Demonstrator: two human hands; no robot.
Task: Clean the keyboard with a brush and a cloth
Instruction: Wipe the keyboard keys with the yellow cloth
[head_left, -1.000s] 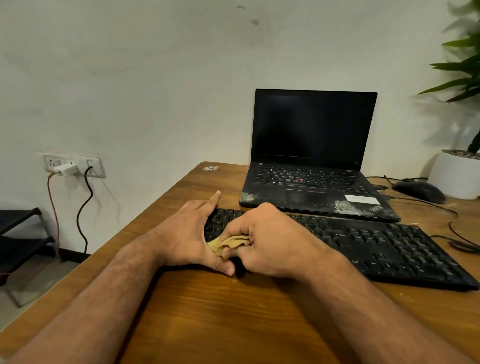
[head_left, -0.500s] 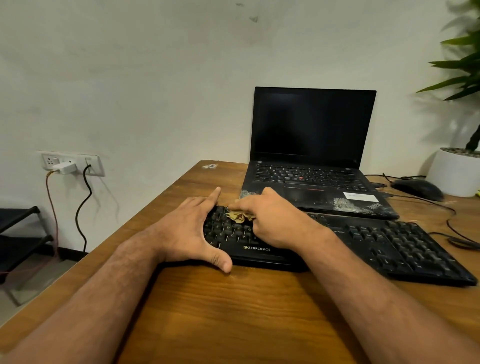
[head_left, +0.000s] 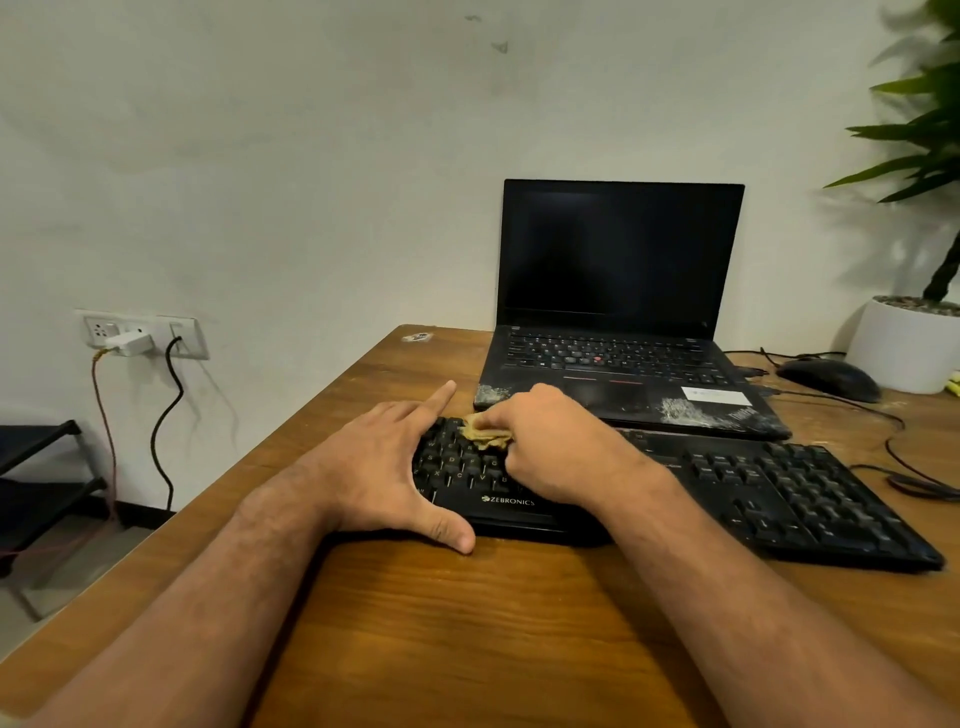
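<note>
Right hand (head_left: 550, 447): fingers curled, pinching a crumpled yellowish cloth (head_left: 485, 434) and holding it down on the far-left key rows of the black keyboard (head_left: 779, 493). Left hand (head_left: 384, 467): fingers straight and spread, index pointing far; palm lies over the keyboard's left end, thumb stretched along its near edge. Cloth sits between the two hands, touching the keys. Keyboard lies flat on the wooden desk (head_left: 467, 623), running from centre toward the near right. Just beyond it: open black laptop (head_left: 618, 312), screen dark, palm rest scuffed white. Far right: black mouse (head_left: 828, 378), white plant pot (head_left: 904, 345). Left wall: socket strip (head_left: 140, 335) with a white charger.
</note>
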